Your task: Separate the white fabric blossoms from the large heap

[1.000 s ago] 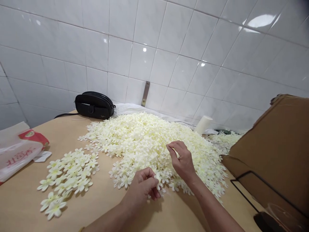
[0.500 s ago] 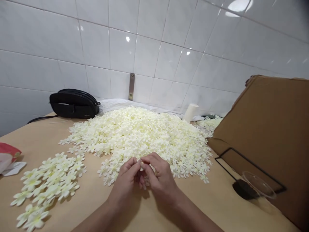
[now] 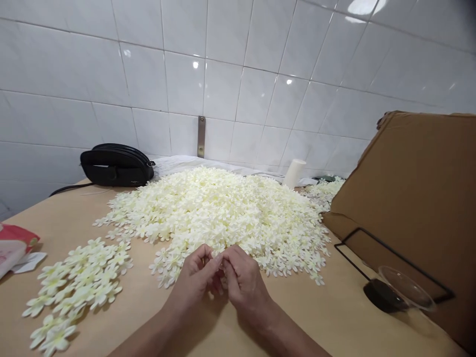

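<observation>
Right, quick risk note. Left hand [image 3: 195,280] and right hand [image 3: 243,282] closed narrow, fingertips pinched together tip to tip, just at the near edge of the big heap of cream-white fabric flowers [image 3: 223,208]. Contents of the pinch: hidden by the fingers, cannot tell. Guessing one small flower off that heap.

Failure modes, judged from this view only:
- Losing the pinch. Tiny, light, thin-looking pieces, held on fingertips alone. Dropping one back onto the heap edge means same colour, same shape, gone.
- Picking two stuck together instead of one. Petals nested all over the heap, hard to split by eye.
- Dragging wrists or forearms through the heap's near fringe and scattering loose flowers over the tan wooden tabletop [image 3: 327,322].
- Mixing. Flat patch of spread-out cream flowers [image 3: 82,275] left of the heap, only a narrow bare strip between. Blurring that boundary with one careless leftward sweep.
- Clipping the clear shallow plastic cup [image 3: 407,293] right of the heap, in front of the tilted brown cardboard box [image 3: 416,198]. Likely cause: right elbow swinging out.

Low concern: black zipped pouch [image 3: 115,166] behind-left of the heap and white cylinder [image 3: 294,173] behind-right of the heap, both well apart from the hands.
</observation>
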The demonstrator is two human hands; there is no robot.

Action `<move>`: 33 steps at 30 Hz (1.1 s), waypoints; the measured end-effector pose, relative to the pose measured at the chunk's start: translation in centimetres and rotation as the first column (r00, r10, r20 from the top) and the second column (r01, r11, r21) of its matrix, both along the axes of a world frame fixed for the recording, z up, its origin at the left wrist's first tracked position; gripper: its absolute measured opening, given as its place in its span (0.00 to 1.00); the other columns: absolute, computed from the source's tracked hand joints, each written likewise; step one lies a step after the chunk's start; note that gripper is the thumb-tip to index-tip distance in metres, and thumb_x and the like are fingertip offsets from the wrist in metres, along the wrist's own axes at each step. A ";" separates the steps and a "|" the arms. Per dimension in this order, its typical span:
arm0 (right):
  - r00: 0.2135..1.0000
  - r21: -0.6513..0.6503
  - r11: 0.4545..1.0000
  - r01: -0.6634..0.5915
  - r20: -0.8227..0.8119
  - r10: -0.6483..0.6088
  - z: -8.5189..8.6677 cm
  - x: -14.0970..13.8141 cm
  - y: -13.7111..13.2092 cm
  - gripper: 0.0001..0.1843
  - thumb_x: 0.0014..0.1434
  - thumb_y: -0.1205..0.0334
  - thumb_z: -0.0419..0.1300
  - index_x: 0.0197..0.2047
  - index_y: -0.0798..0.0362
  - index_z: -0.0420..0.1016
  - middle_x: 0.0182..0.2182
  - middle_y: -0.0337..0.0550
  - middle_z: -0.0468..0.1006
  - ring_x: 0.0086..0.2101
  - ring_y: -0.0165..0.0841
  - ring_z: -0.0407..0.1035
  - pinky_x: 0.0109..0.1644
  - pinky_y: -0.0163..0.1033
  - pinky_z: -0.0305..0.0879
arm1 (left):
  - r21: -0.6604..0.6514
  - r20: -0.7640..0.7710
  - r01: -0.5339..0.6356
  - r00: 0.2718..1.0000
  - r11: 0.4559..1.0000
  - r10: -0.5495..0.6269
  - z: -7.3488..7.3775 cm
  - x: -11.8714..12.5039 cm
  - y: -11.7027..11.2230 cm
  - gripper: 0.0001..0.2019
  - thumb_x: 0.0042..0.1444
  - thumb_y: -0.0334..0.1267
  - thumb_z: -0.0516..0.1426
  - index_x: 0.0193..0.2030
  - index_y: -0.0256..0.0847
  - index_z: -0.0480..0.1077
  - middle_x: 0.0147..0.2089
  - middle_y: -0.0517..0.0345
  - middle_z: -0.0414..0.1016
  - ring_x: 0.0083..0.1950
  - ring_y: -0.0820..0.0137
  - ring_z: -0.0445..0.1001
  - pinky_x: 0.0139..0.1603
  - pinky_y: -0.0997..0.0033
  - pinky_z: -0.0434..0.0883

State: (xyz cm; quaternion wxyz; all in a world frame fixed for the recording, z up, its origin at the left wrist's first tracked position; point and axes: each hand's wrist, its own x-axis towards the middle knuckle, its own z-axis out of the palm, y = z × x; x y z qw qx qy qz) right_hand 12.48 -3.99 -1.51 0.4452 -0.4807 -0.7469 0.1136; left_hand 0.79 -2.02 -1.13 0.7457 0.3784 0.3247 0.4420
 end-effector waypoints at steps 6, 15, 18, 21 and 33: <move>0.997 -0.040 0.997 0.062 -0.038 -0.063 -0.3 -0.2 0.2 0.11 0.58 0.66 0.42 0.27 0.53 0.60 0.24 0.41 0.64 0.26 0.29 0.60 0.28 0.35 0.56 | 0.031 -0.061 0.013 0.998 0.999 -0.011 -0.3 -0.3 0.4 0.15 0.42 0.46 0.59 0.22 0.39 0.58 0.13 0.65 0.62 0.15 0.78 0.61 0.18 0.79 0.57; 0.846 -0.353 0.916 -0.191 -0.532 -0.029 -0.3 -0.2 0.7 0.09 0.59 0.59 0.44 0.29 0.52 0.58 0.17 0.33 0.63 0.18 0.26 0.61 0.23 0.32 0.58 | -0.003 0.063 0.059 0.996 0.998 -0.058 -0.5 -0.2 0.8 0.12 0.49 0.42 0.55 0.25 0.39 0.57 0.19 0.60 0.68 0.18 0.78 0.64 0.20 0.78 0.58; 0.675 -0.346 0.892 -0.291 -0.735 -0.064 -0.2 0.5 1.1 0.07 0.55 0.60 0.51 0.28 0.53 0.61 0.20 0.35 0.66 0.21 0.25 0.62 0.26 0.32 0.59 | 0.068 -0.021 0.080 0.997 0.994 -0.078 -0.4 -0.5 1.0 0.11 0.48 0.41 0.56 0.25 0.38 0.58 0.21 0.59 0.70 0.18 0.77 0.65 0.21 0.77 0.60; 0.455 -0.305 0.853 -0.425 -0.886 -0.090 0.1 1.4 1.5 0.06 0.48 0.63 0.57 0.26 0.54 0.63 0.21 0.36 0.67 0.22 0.25 0.62 0.28 0.33 0.60 | 0.110 -0.077 0.089 0.994 0.990 -0.081 -0.2 -0.7 1.0 0.12 0.48 0.43 0.56 0.25 0.37 0.59 0.21 0.58 0.70 0.18 0.76 0.66 0.20 0.77 0.60; 0.754 -0.319 0.947 -0.039 -0.632 -0.181 0.8 3.9 2.1 0.06 0.51 0.60 0.54 0.28 0.54 0.66 0.22 0.37 0.68 0.25 0.28 0.63 0.32 0.36 0.61 | 0.144 -0.113 -0.046 0.992 0.988 0.063 0.1 -1.3 1.6 0.13 0.47 0.44 0.56 0.24 0.38 0.59 0.21 0.58 0.70 0.18 0.77 0.66 0.19 0.79 0.62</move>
